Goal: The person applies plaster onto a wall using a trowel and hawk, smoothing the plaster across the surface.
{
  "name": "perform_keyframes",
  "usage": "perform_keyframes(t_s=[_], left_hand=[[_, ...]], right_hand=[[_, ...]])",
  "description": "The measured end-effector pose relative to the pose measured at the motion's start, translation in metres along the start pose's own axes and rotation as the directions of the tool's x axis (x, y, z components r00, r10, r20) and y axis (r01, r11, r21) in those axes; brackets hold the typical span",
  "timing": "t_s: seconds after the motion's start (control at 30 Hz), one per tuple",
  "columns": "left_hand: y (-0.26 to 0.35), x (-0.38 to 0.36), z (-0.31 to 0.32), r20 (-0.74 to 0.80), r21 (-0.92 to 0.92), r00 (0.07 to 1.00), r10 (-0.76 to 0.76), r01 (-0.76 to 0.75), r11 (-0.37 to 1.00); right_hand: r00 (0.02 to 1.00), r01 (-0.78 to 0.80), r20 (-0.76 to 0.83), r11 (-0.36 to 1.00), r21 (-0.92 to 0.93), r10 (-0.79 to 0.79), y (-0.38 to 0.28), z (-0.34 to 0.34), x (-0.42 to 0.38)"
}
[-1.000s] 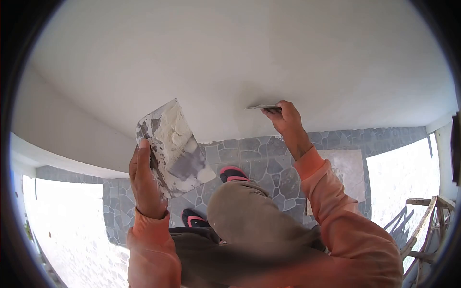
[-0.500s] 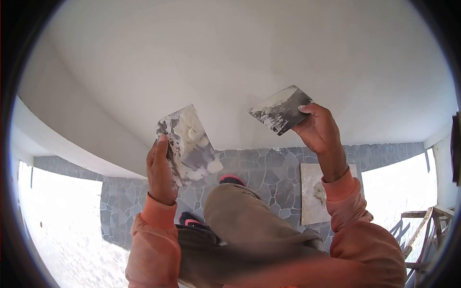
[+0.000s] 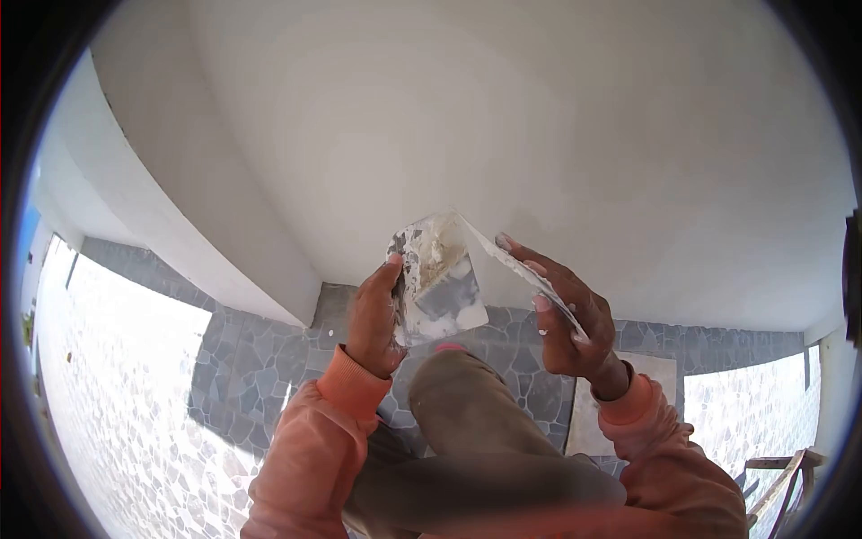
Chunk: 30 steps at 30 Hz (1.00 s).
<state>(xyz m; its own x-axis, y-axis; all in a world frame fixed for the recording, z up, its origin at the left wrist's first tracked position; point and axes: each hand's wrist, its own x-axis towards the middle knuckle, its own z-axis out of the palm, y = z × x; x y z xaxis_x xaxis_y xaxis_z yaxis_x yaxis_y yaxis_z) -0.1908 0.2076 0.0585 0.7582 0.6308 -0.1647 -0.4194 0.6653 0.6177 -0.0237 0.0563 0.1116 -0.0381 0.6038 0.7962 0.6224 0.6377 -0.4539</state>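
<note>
Plaster [image 3: 437, 244] sits in a pale, lumpy heap on the upper part of a flat metal plate [image 3: 437, 286], which stands tilted in front of the white wall [image 3: 503, 117]; lower down the plate's grey face is nearly bare, with white smears along its bottom edge. The left hand [image 3: 373, 319] grips this plate along its left edge, thumb up beside the rim, fingers wrapped behind; the right hand [image 3: 566, 319] clasps a second blade [image 3: 525, 274], seen almost edge-on, fingers spread along its back. The blade's upper tip meets the top corner of the plate, right at the plaster, so the two tools form a narrow wedge; both hands are just beside one another at chest height. Orange sleeves [image 3: 341, 395] cover both wrists; a bent knee in brownish trousers [image 3: 485, 431] fills the space below, over a grey stone-patterned floor [image 3: 242, 359]; a wooden frame [image 3: 777, 485] shows at the lower right.
</note>
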Motion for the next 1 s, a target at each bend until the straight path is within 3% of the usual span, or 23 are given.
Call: perform_keyframes(t_s=[0.03,0.07,0.17,0.2,0.3,0.8,1.0], left_hand=[[0.001,-0.003,0.004,0.012,-0.013,1.000,0.002,-0.002,1.000],[0.002,-0.006,0.009,0.022,-0.026,1.000,0.004,-0.003,1.000],[0.001,-0.009,0.012,0.038,-0.051,0.999,0.028,-0.026,0.998],[0.003,-0.012,0.016,0.040,-0.046,0.998,0.041,-0.039,0.998],[0.004,-0.015,0.018,0.032,-0.037,0.996,0.078,-0.077,0.996],[-0.007,-0.009,0.010,-0.128,0.159,0.971,0.204,-0.183,0.970],[-0.001,-0.007,0.010,-0.150,0.230,0.968,0.200,-0.162,0.960]], right_hand=[[0.990,0.124,0.053,0.990,0.069,-0.128,0.006,0.005,0.003],[0.981,0.131,0.124,0.980,0.150,-0.150,0.005,0.008,0.005],[0.933,0.184,0.302,0.981,0.063,-0.194,0.000,0.012,0.010],[0.920,0.242,0.331,0.969,-0.057,-0.210,0.004,0.017,0.005],[0.917,0.264,0.349,0.949,-0.169,-0.193,0.008,0.018,0.000],[0.930,0.103,0.366,0.932,-0.348,0.034,0.041,0.009,-0.015],[0.922,0.083,0.346,0.783,-0.616,0.174,0.084,0.012,-0.034]])
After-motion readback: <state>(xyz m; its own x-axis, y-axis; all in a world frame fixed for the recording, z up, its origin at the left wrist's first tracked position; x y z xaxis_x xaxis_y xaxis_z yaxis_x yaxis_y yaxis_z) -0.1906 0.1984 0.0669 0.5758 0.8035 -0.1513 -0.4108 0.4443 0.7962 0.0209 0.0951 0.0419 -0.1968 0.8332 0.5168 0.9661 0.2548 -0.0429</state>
